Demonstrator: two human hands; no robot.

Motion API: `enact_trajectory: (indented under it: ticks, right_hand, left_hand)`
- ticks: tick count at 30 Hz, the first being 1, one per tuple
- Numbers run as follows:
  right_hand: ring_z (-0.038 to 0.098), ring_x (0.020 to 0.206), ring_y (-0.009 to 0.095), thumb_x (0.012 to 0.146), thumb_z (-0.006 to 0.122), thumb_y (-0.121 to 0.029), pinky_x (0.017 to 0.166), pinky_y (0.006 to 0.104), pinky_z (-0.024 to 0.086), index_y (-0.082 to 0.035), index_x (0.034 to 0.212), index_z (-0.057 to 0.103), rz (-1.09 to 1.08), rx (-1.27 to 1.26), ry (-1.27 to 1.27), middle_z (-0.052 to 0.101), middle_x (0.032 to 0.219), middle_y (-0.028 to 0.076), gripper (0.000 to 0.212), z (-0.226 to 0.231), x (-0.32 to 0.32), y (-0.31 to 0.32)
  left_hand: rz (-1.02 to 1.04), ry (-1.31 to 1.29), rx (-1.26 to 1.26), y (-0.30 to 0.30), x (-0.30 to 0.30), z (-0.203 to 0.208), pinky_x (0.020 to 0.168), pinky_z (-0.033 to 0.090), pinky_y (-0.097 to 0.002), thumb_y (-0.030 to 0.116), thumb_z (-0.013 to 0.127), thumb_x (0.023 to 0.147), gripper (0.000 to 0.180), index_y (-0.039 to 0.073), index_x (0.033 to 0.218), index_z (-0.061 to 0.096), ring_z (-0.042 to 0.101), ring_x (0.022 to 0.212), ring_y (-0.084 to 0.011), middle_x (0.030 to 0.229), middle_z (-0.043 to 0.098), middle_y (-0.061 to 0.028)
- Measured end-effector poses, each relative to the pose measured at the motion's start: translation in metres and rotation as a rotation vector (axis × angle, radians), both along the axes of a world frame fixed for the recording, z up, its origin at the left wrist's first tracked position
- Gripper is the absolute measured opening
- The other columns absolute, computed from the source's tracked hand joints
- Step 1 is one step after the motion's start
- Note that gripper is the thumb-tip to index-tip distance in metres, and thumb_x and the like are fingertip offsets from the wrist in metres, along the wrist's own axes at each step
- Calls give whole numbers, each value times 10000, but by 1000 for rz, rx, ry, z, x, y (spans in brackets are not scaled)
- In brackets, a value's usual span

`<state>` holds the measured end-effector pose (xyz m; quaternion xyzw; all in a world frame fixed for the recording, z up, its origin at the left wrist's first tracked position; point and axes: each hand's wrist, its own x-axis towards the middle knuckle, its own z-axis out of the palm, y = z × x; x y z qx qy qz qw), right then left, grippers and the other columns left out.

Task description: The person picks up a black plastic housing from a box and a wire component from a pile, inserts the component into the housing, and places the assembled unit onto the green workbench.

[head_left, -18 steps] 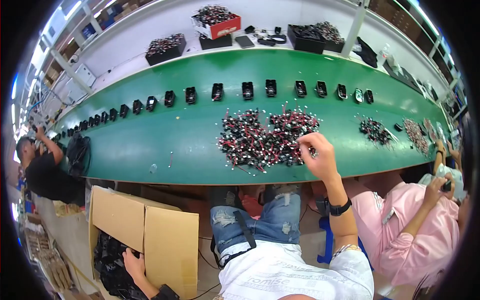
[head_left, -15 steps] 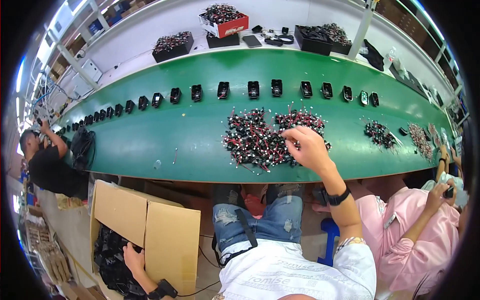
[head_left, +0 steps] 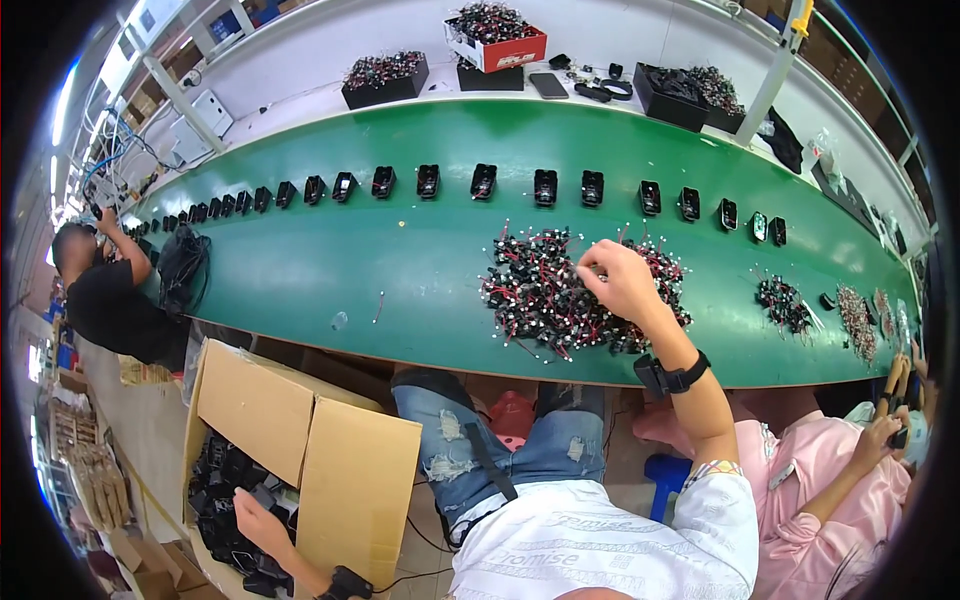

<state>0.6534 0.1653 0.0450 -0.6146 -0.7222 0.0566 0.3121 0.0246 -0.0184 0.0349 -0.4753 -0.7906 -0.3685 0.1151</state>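
My left hand (head_left: pixel 262 522) is inside the cardboard box (head_left: pixel 358 490) at lower left, among many black plastic cases (head_left: pixel 215 500). Its fingers look closed on one of these cases, though they are partly hidden. My right hand (head_left: pixel 622 283) hovers over a large heap of small black parts with red and black wires and white connectors (head_left: pixel 535 300). Thumb and forefinger are pinched together there; whatever lies between them is too small to make out. Across the green table (head_left: pixel 290 270) runs a long row of open black cases (head_left: pixel 484 181).
Black trays (head_left: pixel 385 80) and a red-and-white box (head_left: pixel 500 50) of wired parts stand on the back shelf. Smaller part piles (head_left: pixel 783 304) lie at right. A person in pink (head_left: pixel 800 500) sits right; another in black (head_left: pixel 112 310) works far left. Black cables (head_left: pixel 184 270) lie near the latter.
The whole view has shifted, so the table appears farther right and slightly lower. My left hand has risen a little among the cases in the box. My right hand stays pinched over the heap.
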Motion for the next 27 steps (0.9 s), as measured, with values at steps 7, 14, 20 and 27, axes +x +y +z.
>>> enact_trajectory:
  ticks: [7,14,20,27]
  right_hand:
    - [652,744,94,869,627,-66,626,271,528,-4,769,522,-115,-155,720,730,936,139,157,-9,1,7]
    - [687,696,120,946,584,-50,565,217,529,-16,855,510,-133,-118,921,699,1094,170,122,5,-21,-1]
    - [632,967,131,960,621,-108,694,245,574,-33,893,581,-35,-100,1154,659,1115,133,108,8,-46,-25]
    - [601,908,82,918,644,1,777,237,526,19,957,613,132,-223,1063,642,1084,95,54,8,-72,-45]
  left_hand:
    - [-601,-1194,152,26,207,22,726,510,-348,423,500,1005,409,28,971,598,576,835,-217,896,596,-108]
    - [-1446,-1721,-564,82,334,-40,854,493,-365,222,621,911,246,36,825,484,599,907,-202,982,618,-143]
    - [-1494,-1711,-529,141,373,-26,687,444,-228,55,604,934,146,47,941,458,549,750,-79,877,633,-64]
    - [-1431,-1378,-261,188,394,-27,746,507,-209,91,644,956,319,-21,1253,608,617,866,-73,972,662,-38]
